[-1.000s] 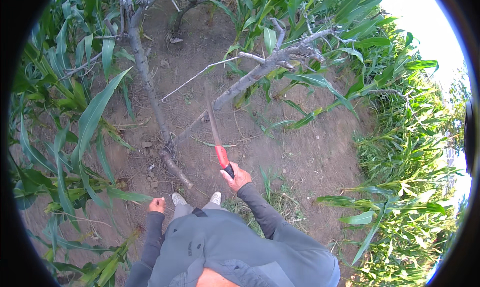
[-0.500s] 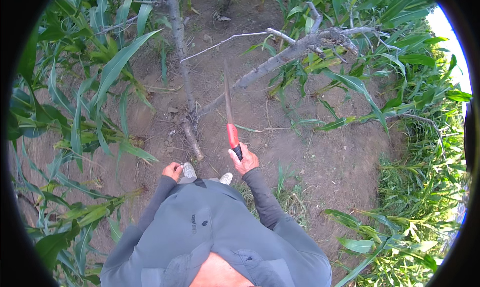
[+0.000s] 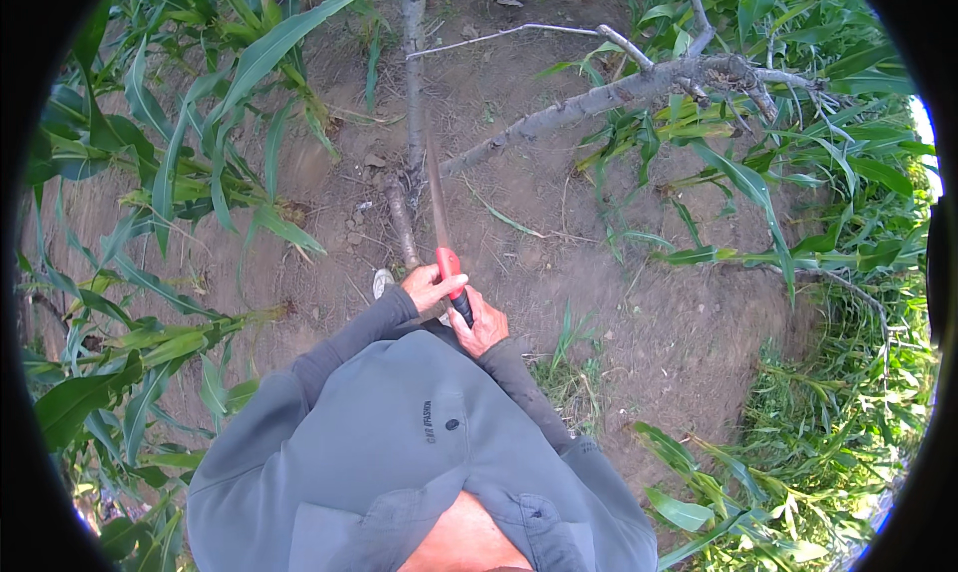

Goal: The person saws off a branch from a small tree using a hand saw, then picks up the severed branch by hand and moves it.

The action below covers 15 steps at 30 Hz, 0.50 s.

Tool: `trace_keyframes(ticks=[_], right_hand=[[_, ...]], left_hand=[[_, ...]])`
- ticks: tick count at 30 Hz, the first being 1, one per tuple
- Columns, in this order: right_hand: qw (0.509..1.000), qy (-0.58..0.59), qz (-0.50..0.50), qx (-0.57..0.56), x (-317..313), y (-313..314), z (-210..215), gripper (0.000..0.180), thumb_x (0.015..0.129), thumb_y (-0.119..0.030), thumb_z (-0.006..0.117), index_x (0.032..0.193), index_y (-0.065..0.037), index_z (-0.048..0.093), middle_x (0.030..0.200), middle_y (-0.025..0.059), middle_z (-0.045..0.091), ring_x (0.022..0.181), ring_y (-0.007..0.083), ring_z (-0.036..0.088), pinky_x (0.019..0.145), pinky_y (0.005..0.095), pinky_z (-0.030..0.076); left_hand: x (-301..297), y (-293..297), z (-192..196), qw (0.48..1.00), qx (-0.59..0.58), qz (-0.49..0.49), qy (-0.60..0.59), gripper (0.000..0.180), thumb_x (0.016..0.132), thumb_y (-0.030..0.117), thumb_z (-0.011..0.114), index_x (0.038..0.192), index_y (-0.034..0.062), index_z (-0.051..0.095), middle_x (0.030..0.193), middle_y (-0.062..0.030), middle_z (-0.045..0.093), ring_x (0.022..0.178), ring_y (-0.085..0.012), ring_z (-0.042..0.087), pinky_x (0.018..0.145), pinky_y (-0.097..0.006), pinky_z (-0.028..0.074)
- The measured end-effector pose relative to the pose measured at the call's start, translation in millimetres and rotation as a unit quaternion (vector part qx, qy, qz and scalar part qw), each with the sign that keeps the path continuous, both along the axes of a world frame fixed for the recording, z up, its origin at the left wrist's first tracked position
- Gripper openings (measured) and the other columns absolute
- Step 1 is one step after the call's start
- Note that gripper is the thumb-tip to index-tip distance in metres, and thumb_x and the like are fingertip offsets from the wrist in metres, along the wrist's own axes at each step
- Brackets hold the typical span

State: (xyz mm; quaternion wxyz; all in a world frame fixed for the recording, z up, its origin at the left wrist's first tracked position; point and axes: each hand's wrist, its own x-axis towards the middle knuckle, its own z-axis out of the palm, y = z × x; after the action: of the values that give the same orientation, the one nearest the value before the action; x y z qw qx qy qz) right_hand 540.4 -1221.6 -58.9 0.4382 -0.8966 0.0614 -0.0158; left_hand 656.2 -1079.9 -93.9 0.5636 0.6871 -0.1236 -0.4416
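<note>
The brown bare soil is the largest thing under me, and it fills the middle of my view. Corn plants stand around it, with long green leaves, from eight to eleven o'clock and also from one to five o'clock. A forked branch with grey bark lies on the soil: one limb goes almost to twelve o'clock, the thicker one bends toward between one and two. Its short brown stub points down from the fork, at ten o'clock from the centre.

My grey jacket covers the part around six o'clock. The saw is near the centre, and its blade points a little left of twelve o'clock. The blade crosses in front of the fork; if it touches the bark, I cannot tell. One pale shoe shows at nine o'clock, just beside my left wrist.

My right hand is closed firmly around the black grip. My left hand touches the red part of the handle, thumb across it; how tightly its fingers close, I cannot tell.
</note>
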Motion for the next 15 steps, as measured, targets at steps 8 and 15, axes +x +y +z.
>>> trace_keyframes(ticks=[8, 15], right_hand=[[0.998, 0.034, 0.0, -0.047, -21.6, -14.7, 2.5, 0.049, 0.083, -0.035, 0.062, 0.123, -0.012, 0.047, 0.099, 0.0147, 0.063, 0.083, 0.0345, 0.064, 0.067, 0.0441, 0.052], [0.997, 0.051, -0.057, -0.029, -49.7, -11.8, -17.3, 0.051, 0.084, -0.037, 0.063, 0.123, -0.011, 0.046, 0.103, 0.016, 0.062, 0.083, 0.0369, 0.064, 0.068, 0.0468, 0.051]], left_hand=[[-25.1, -16.3, -7.4, 0.989, -0.054, 0.062, 0.124, 0.028, 0.086, 0.029, 0.064, 0.101, 0.0046, 0.064, 0.093, -0.0013, 0.064, 0.086, -0.0104, 0.059, 0.079, -0.028, 0.049], [-40.3, -31.1, -8.7, 0.994, -0.048, 0.017, 0.101, 0.033, 0.085, 0.027, 0.067, 0.106, 0.002, 0.062, 0.098, -0.0039, 0.064, 0.09, -0.0114, 0.058, 0.083, -0.028, 0.047]])
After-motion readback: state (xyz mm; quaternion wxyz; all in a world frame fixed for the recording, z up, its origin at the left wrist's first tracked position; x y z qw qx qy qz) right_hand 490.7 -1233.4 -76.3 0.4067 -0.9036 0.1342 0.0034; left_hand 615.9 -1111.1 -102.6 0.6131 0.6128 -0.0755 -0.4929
